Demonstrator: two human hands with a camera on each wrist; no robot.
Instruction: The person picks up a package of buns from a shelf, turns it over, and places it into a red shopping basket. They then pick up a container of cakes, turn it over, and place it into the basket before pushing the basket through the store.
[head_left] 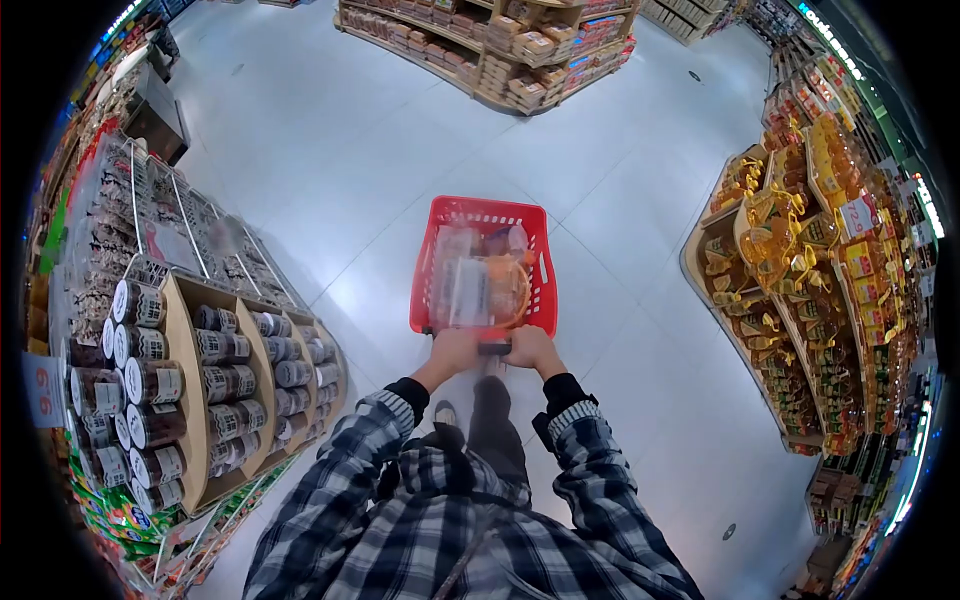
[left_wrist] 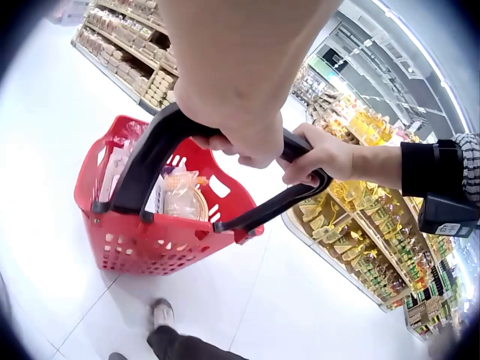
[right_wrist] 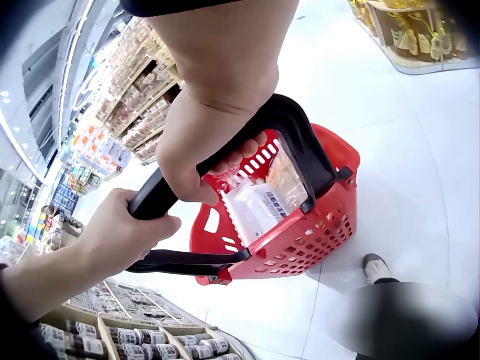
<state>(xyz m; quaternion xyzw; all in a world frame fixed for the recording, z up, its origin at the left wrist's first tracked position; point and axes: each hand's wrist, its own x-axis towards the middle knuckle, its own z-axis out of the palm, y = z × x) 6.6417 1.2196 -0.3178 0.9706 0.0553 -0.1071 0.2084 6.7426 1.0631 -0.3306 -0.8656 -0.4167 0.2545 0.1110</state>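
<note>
A red shopping basket [head_left: 422, 280] with slotted walls stands on the floor in front of the person. Its long black handle [left_wrist: 142, 172] rises toward the body. Both hands grip the top bar of that handle side by side: the left hand [head_left: 455, 355] on the left, the right hand [head_left: 533, 350] on the right. In the right wrist view, the right hand's fingers curl around the bar, with the left thumb lying along it. Inside the basket lie a white packet [right_wrist: 259, 212] with dark print and a clear-wrapped package [left_wrist: 182, 199] with orange showing; other wrapped goods are blurred.
At left, a wooden shelf [head_left: 198, 400] holds dark jars [head_left: 155, 390] with white lids. Yellow bottles [head_left: 770, 240] fill a stand on the right. Ahead is a shelf of packets [head_left: 530, 60]. Pale tiled floor [head_left: 610, 200] runs between them. A shoe [head_left: 446, 412] shows behind the basket.
</note>
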